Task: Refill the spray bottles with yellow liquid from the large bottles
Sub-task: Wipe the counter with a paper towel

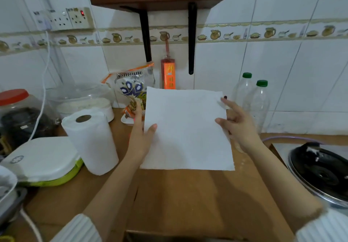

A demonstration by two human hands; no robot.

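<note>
Both hands hold up one white paper sheet (187,128) over the brown table (188,194): the left hand (143,134) pinches its left edge, and the right hand (237,125) pinches its right edge. Two big clear bottles (252,102) with green caps stand at the table's back edge by the wall. They look almost empty, so probably light and easy to tip; best held around the middle.
</note>
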